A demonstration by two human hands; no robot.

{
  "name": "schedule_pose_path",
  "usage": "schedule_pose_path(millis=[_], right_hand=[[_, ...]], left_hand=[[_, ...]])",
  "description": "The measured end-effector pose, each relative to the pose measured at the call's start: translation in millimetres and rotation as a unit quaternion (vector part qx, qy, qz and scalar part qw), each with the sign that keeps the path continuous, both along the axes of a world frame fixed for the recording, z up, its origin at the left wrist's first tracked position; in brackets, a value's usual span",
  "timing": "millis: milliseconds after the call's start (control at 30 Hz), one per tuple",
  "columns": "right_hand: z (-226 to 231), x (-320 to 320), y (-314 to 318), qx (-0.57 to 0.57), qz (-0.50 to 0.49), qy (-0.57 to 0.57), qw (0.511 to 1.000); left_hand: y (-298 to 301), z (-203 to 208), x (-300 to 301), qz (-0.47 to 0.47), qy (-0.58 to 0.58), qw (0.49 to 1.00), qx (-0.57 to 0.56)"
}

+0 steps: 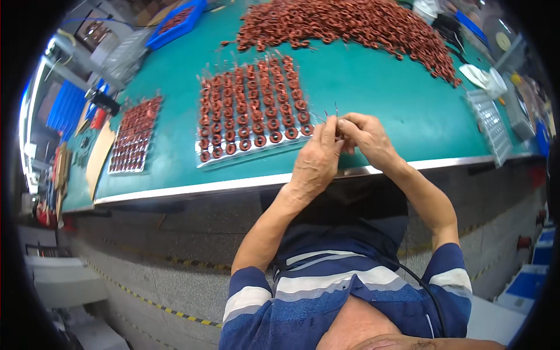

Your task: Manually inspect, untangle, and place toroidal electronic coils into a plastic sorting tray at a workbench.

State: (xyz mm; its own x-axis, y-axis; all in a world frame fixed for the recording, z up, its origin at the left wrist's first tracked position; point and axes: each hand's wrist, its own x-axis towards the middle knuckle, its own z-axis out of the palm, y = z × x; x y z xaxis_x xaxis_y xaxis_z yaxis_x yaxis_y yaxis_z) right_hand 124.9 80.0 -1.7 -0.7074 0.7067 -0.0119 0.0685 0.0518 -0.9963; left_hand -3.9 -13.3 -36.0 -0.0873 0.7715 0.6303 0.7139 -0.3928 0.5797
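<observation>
Close together above the table's front edge, my left hand [318, 157] and my right hand [368, 140] pinch one small copper-wound ring coil [339, 133]. My fingers cover most of it; thin wire leads stick up past the fingertips. To the left of my hands lies a clear plastic tray [256, 153] filled with rows of reddish-brown ring coils, their leads pointing up and away. A large heap of loose ring coils [344, 26] spreads across the far side of the green table [373, 76].
Farther left lies a second filled tray [135, 134]. A blue bin [178, 23] with more coils stands at the back left. On the right are a clear empty tray [489, 125] and a white cup [496, 83]. The table's metal edge [233, 185] runs along the front.
</observation>
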Motion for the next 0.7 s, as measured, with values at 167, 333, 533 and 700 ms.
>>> schedule_pose_path(millis=[167,333,533,700], right_hand=[[4.2,0.0,-18.3,0.066,0.02,0.0,0.998],[4.2,2.8,-18.6,0.147,-0.011,-0.037,0.988],[-4.6,1.1,-15.0,0.269,-0.168,0.018,0.948],[-15.9,-8.0,-15.0,0.122,-0.128,0.041,0.983]], left_hand=[[-6.5,-2.3,-10.0,0.02,-0.062,0.998,0.008],[-1.4,3.4,-14.9,-0.051,-0.34,0.936,-0.08],[-0.3,2.7,-24.8,-0.136,-0.582,0.798,-0.071],[-2.8,0.5,-20.3,-0.183,-0.619,0.755,-0.116]])
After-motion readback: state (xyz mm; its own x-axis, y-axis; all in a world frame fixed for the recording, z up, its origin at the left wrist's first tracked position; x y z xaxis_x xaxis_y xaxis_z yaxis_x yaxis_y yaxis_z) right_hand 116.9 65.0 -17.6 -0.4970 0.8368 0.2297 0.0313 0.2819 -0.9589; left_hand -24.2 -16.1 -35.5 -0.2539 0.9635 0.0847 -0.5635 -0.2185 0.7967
